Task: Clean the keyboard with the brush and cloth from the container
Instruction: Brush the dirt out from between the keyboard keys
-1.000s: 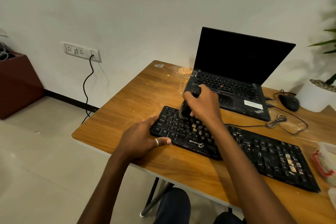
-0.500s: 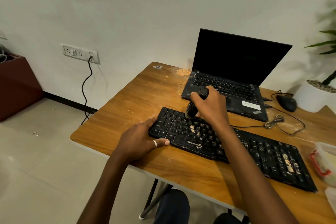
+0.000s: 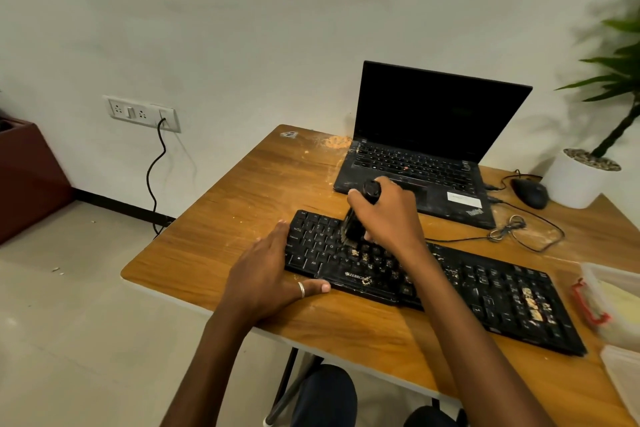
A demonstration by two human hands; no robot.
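On the wooden counter point(image 3: 242, 204), the right hand point(image 3: 388, 215) is gripping the brush point(image 3: 355, 227), fingers curled round its handle, bristles touching the left half of the crumb-strewn keyboard point(image 3: 485, 284). The left hand point(image 3: 266, 274) is resting flat, fingers straight, on its left end.

From my screen I see two forearms point(image 3: 214, 357), both bare as far as the view shows them. The left hand point(image 3: 266, 281) carries one plain silver ring point(image 3: 301, 289) on the thumb, near the knuckle. Low in the view, the two knees point(image 3: 325, 392) are covered with dark navy trousers point(image 3: 429, 419) of plain cloth.
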